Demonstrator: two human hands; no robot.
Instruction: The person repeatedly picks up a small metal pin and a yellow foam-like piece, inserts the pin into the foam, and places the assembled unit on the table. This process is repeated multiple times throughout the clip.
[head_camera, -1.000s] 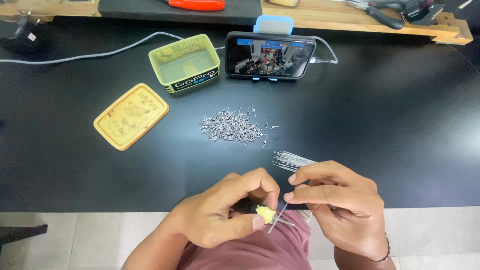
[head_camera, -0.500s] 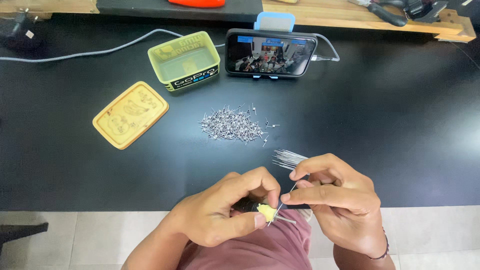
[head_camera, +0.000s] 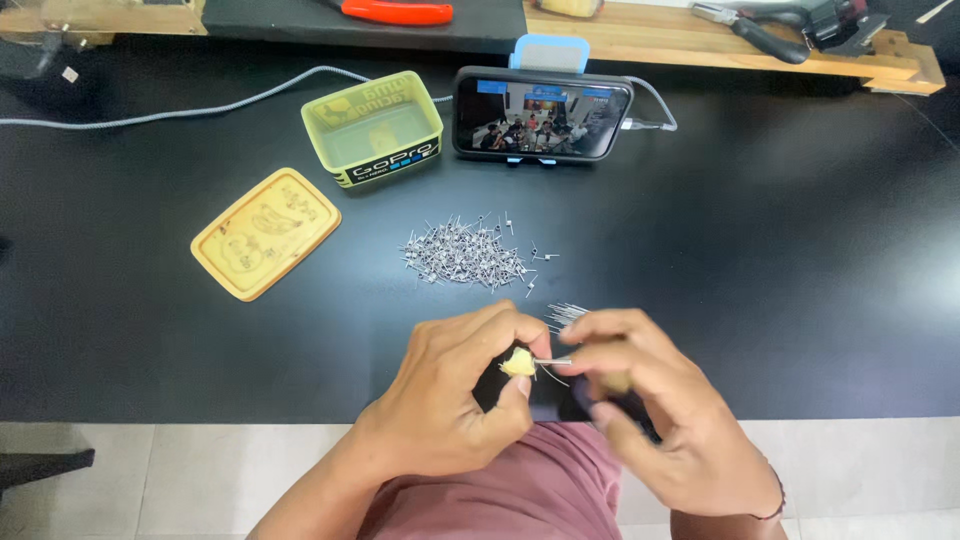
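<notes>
Black tabletop fills the view, and everything on it lies at twelve o'clock from the person's hands, which work at its near edge. Largest of the far things are the dark phone, propped on its long side, and at ten o'clock the open yellow-green box with its flat yellow lid lying apart from it. Nearer, dead ahead, is a loose heap of small metal pins.

Close in, the left hand is curled shut, thumb and forefinger pinching a small yellow piece. The right hand is closed on a thin metal pin, whose long axis runs nine-to-three, its tip touching or entering the yellow piece; the blur leaves which unclear. A fan of further pins sticks out above the right hand's fingers, apparently held there. Both hands nearly meet, the right one nearer the bundle, the left nearer the heap.
</notes>
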